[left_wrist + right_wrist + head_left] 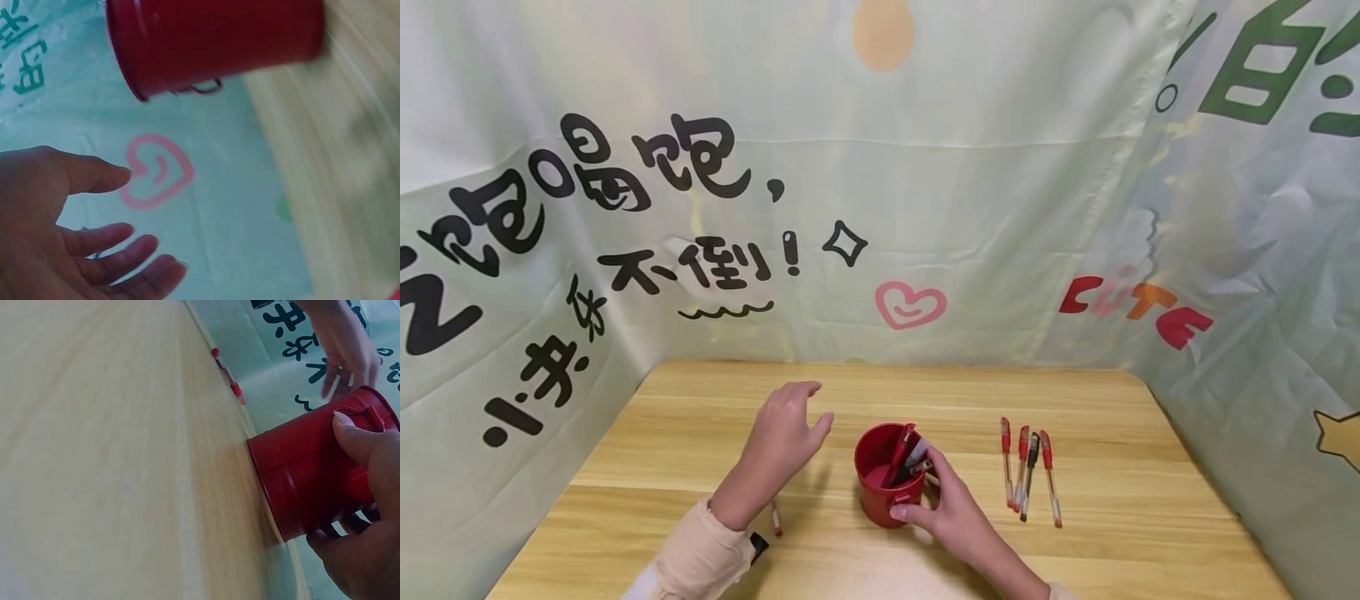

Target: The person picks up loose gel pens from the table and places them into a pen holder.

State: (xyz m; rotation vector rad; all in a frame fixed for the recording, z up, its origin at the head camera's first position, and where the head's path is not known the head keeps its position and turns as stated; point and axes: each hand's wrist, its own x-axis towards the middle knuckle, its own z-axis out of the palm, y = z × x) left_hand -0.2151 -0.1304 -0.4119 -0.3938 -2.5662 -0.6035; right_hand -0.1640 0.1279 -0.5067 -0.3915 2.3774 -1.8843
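Observation:
A small red metal bucket (876, 500) with a handle loop stands on the wooden table, holding several pens (899, 457) that lean to its right side. My right hand (957, 510) grips the bucket from the right; in the right wrist view the thumb lies by the handle loop and fingers curl round the far side. Left of the bucket, my left hand (784, 429) hovers over the table, fingers apart and nothing in them. In the left wrist view, the bucket (219, 34) is above that hand, not touching it. A pen (777, 518) lies partly hidden beneath the left forearm.
Several pens (1007, 467), red-capped ones and one black pen (1031, 475), lie side by side on the right of the table (1120, 433). Printed cloth (985, 208) hangs behind and along both sides of the table.

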